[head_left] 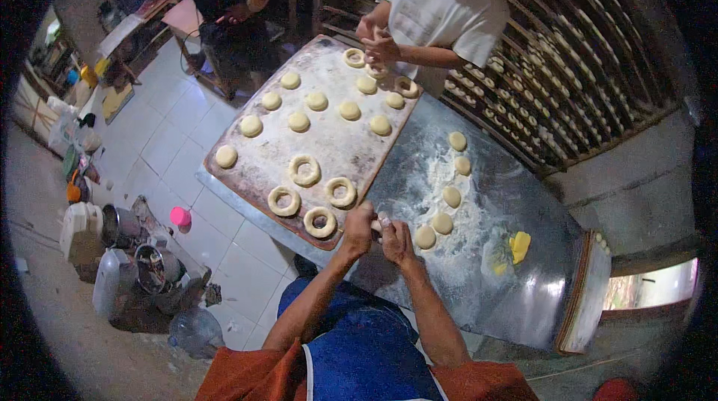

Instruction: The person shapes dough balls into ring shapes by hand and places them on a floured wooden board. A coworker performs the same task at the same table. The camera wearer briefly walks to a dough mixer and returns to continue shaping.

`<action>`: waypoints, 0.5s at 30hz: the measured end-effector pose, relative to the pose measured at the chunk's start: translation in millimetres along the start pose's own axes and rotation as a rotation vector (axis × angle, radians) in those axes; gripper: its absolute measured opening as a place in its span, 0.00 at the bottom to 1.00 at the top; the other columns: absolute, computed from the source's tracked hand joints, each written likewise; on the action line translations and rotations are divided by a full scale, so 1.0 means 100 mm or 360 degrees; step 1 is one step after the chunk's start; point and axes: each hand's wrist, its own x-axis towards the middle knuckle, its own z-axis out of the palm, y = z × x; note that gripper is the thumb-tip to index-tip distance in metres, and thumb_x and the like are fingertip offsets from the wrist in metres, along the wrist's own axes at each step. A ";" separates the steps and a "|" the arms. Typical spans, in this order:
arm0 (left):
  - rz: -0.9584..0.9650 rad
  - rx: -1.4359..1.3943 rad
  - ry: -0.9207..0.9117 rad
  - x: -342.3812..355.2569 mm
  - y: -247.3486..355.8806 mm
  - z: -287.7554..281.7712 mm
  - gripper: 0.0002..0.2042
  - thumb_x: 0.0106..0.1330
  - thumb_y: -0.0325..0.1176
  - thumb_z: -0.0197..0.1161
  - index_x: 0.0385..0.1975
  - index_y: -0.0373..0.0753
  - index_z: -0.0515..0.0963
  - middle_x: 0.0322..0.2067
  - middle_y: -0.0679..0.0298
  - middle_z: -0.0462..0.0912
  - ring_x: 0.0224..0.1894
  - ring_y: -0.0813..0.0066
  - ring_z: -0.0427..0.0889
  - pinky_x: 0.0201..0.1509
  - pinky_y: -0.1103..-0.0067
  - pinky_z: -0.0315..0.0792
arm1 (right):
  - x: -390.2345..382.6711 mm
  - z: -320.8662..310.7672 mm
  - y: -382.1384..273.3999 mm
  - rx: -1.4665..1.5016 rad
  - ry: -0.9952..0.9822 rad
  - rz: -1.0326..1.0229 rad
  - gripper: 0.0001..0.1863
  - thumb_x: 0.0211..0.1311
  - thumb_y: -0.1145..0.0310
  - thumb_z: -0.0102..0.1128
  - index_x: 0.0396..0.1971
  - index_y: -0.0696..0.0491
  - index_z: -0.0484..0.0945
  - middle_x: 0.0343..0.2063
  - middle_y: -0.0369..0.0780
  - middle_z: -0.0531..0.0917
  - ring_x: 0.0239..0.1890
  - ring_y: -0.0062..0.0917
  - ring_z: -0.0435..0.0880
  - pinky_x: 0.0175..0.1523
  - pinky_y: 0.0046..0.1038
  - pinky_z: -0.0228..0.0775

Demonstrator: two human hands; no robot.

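Observation:
Close together at the near edge of the board, my left hand [358, 230] and my right hand [395, 241] are both closed on a pale piece of dough [377, 224]. My fingers hide most of it, so its shape cannot be told. Beside my left hand lies a dough ring [320, 222] on the floured wooden board [258, 165], with several more rings around it. Farther up the board sit round flat dough pieces [349, 110]. To the right of my hands, a curved row of dough rounds [443, 223] rests on the floured metal table [516, 199].
Across the board a person in a white shirt [441, 12] works with both hands near other rings. Another person in dark clothes [224, 8] stands behind. A yellow lump [519, 247] lies on the table. Racks of dough [553, 79] line the right; buckets [120, 226] stand left.

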 end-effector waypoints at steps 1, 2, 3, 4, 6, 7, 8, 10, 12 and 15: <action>0.0261 0.0279 0.0025 0.00 -0.05 -0.07 0.16 0.69 0.40 0.42 0.20 0.39 0.64 0.17 0.67 0.61 0.21 0.76 0.63 0.26 0.73 0.61 | 0.03 0.04 -0.01 -0.0008 -0.0105 0.0054 0.31 0.66 0.47 0.40 0.19 0.61 0.73 0.15 0.54 0.71 0.19 0.49 0.72 0.27 0.43 0.58; 0.0176 0.0256 0.0022 0.02 -0.10 -0.14 0.17 0.69 0.41 0.41 0.21 0.38 0.65 0.18 0.65 0.66 0.21 0.74 0.66 0.27 0.73 0.62 | 0.06 0.09 -0.03 -0.0018 -0.0210 0.0107 0.31 0.66 0.46 0.39 0.20 0.61 0.73 0.15 0.54 0.71 0.18 0.48 0.72 0.27 0.42 0.58; 0.0097 0.0237 0.0011 0.06 -0.13 -0.21 0.18 0.70 0.41 0.40 0.21 0.37 0.66 0.18 0.64 0.70 0.21 0.71 0.69 0.27 0.73 0.64 | 0.09 0.19 -0.06 0.0030 -0.0154 0.0084 0.31 0.66 0.47 0.39 0.20 0.62 0.73 0.14 0.53 0.71 0.18 0.47 0.71 0.26 0.42 0.58; 0.0155 0.0296 0.0040 0.08 -0.15 -0.29 0.18 0.69 0.41 0.41 0.21 0.36 0.66 0.18 0.63 0.70 0.21 0.70 0.70 0.27 0.72 0.64 | 0.12 0.29 -0.08 0.0079 -0.0098 0.0062 0.31 0.66 0.47 0.39 0.21 0.62 0.73 0.13 0.52 0.70 0.17 0.46 0.70 0.26 0.41 0.57; 0.0284 0.0416 0.0087 0.15 -0.17 -0.46 0.17 0.68 0.40 0.43 0.21 0.36 0.66 0.18 0.61 0.70 0.22 0.69 0.71 0.27 0.71 0.64 | 0.20 0.48 -0.14 0.0181 0.0027 0.0011 0.30 0.66 0.48 0.39 0.22 0.63 0.73 0.12 0.50 0.69 0.16 0.43 0.68 0.26 0.40 0.57; 0.0355 0.0477 0.0105 0.20 -0.16 -0.54 0.16 0.68 0.40 0.44 0.21 0.36 0.66 0.18 0.60 0.70 0.22 0.68 0.71 0.26 0.70 0.64 | 0.26 0.47 -0.18 -0.0091 -0.0128 0.0055 0.30 0.66 0.48 0.39 0.21 0.63 0.72 0.11 0.46 0.68 0.15 0.39 0.68 0.26 0.40 0.57; 0.0424 0.0538 0.0122 0.24 -0.15 -0.63 0.16 0.67 0.39 0.45 0.21 0.35 0.66 0.17 0.59 0.70 0.22 0.68 0.72 0.26 0.70 0.64 | 0.32 0.57 -0.01 -0.0210 -0.0084 -0.0204 0.30 0.66 0.48 0.39 0.21 0.63 0.73 0.11 0.45 0.69 0.15 0.38 0.69 0.26 0.39 0.59; 0.0536 0.0670 0.0166 0.27 -0.14 -0.80 0.15 0.66 0.39 0.47 0.21 0.35 0.66 0.17 0.58 0.70 0.22 0.66 0.73 0.26 0.69 0.65 | 0.39 0.76 -0.11 -0.0201 -0.0155 -0.0388 0.33 0.66 0.45 0.38 0.20 0.62 0.73 0.12 0.43 0.71 0.16 0.32 0.69 0.26 0.37 0.60; 0.0212 0.0075 0.0206 0.29 -0.11 -0.97 0.15 0.67 0.38 0.45 0.21 0.36 0.65 0.16 0.57 0.68 0.20 0.63 0.71 0.25 0.68 0.63 | 0.44 0.85 -0.40 0.0033 -0.0337 -0.0227 0.38 0.65 0.39 0.35 0.17 0.61 0.73 0.14 0.38 0.74 0.18 0.25 0.68 0.26 0.34 0.60; -0.0245 -0.0831 0.0238 0.37 -0.09 -1.23 0.15 0.67 0.37 0.43 0.19 0.37 0.63 0.15 0.56 0.65 0.18 0.57 0.68 0.24 0.68 0.60 | 0.53 1.09 -0.55 0.0171 -0.0278 -0.0237 0.40 0.64 0.36 0.34 0.17 0.61 0.73 0.13 0.43 0.74 0.18 0.28 0.70 0.27 0.36 0.62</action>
